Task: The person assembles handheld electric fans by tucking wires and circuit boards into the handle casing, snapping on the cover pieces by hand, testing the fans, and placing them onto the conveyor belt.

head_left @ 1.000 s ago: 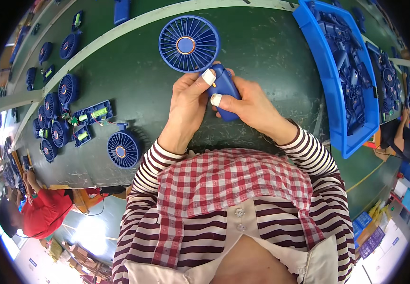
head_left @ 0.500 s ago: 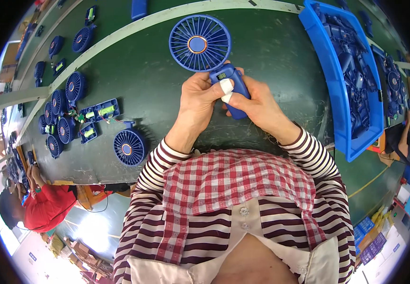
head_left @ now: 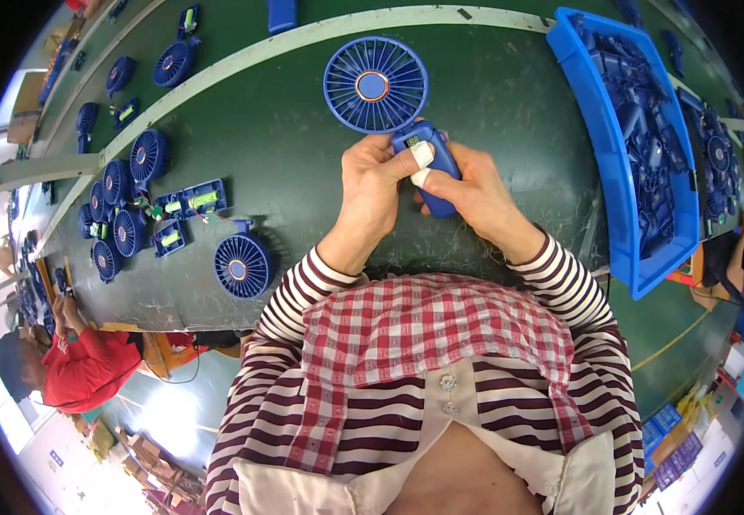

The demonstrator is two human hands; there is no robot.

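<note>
Both of my hands hold a blue handheld fan over the green table, its round grille pointing away from me. My left hand is closed round the left side of the handle, and my right hand grips its right side. Both thumbs, wrapped in white tape at the tips, press on the handle's front just below a small lit display. The fingers behind the handle are mostly hidden. To the left lies a single fan head, beside a cluster of fan heads and an opened handle shell with a green cell and wires.
A blue bin full of blue plastic shells stands at the right. A pale strip crosses the table beyond my hands, with more fan parts past it. A person in red works at the left; another person's arm shows far right.
The view has shifted slightly, so the table's things appear a little farther right and lower. My hands keep the same grip on the fan, which looks slightly more tilted.
</note>
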